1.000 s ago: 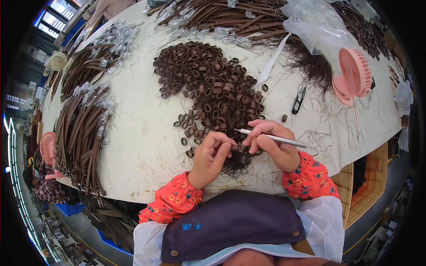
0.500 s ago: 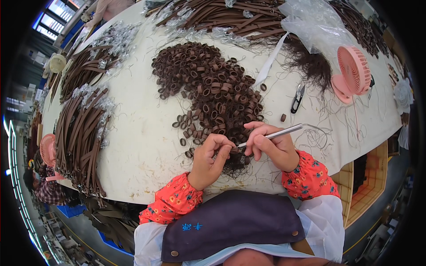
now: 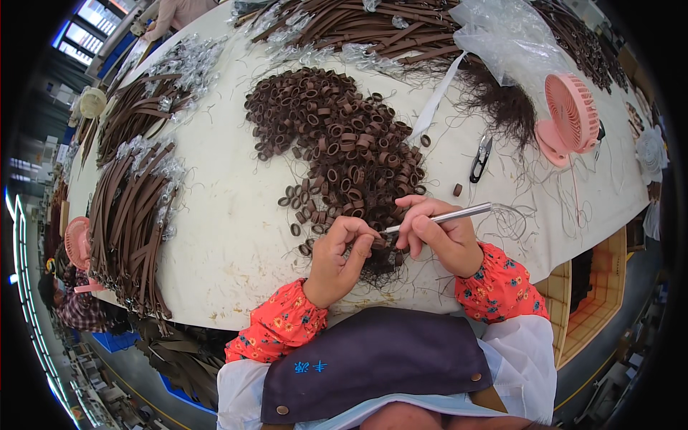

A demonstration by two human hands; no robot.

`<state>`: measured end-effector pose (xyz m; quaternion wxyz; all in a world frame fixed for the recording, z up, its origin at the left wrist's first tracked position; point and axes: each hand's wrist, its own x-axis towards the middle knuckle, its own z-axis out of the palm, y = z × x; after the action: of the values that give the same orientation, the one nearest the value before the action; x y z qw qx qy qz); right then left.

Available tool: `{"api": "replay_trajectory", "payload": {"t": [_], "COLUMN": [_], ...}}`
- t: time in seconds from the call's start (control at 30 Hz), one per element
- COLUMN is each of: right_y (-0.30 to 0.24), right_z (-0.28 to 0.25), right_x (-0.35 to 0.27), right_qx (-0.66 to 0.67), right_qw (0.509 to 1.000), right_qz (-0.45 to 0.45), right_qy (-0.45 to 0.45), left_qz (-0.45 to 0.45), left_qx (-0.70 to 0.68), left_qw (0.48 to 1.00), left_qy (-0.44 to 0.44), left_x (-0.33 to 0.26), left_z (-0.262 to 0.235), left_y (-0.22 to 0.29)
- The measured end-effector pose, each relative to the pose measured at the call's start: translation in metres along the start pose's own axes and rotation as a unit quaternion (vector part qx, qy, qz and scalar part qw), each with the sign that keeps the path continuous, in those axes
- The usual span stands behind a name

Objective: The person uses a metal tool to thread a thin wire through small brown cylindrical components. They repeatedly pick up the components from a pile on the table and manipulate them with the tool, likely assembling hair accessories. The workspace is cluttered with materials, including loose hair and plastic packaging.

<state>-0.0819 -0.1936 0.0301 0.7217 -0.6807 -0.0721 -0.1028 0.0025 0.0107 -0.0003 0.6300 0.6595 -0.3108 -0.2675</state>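
My left hand (image 3: pixel 337 252) pinches a small brown strap loop (image 3: pixel 378 244) between thumb and fingertips, just above the near end of a large pile of similar loops (image 3: pixel 344 136). In my right hand (image 3: pixel 446 242) is a slim silver pen-shaped tool (image 3: pixel 464 213), held like a pencil. Its tip points left and meets or nearly meets the loop; the exact contact is too small to tell. A thin cord or wire (image 3: pixel 517 215) curves from the tool's back end. Dark loose threads (image 3: pixel 380 272) lie beneath my hands.
Black thread snips (image 3: pixel 481 160) and a single loop (image 3: pixel 457 190) lie to the right. Beyond stands a pink fan (image 3: pixel 570 118). Bundles of brown straps (image 3: pixel 129 229) line the left side, more straps (image 3: pixel 358 25) the far side, beside clear plastic (image 3: pixel 505 36). Another person (image 3: pixel 175 14) is at the far left.
The silver tool has shifted slightly to the right, its back end tilting a little. My left hand stays in place with the loop. The person at the far left has moved an arm.
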Motion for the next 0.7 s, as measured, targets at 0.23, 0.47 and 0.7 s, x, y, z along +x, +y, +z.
{"api": "replay_trajectory", "payload": {"t": [0.23,0.47,0.7], "right_y": [0.002,0.002,0.005], "right_z": [0.011,0.015,0.016], "right_x": [0.004,0.0,-0.002], "right_qx": [-0.284,0.057,0.033], "right_qw": [0.955,0.992,0.993], "right_qz": [-0.086,0.103,0.104], "right_qy": [-0.001,0.055,0.053], "left_qz": [-0.018,-0.068,-0.08], "left_qx": [-0.068,-0.243,-0.189], "left_qw": [0.998,0.967,0.979], "left_qy": [0.003,-0.018,0.002], "left_x": [0.002,0.007,0.004], "left_z": [0.002,0.008,-0.001], "left_y": [0.004,0.015,0.001]}}
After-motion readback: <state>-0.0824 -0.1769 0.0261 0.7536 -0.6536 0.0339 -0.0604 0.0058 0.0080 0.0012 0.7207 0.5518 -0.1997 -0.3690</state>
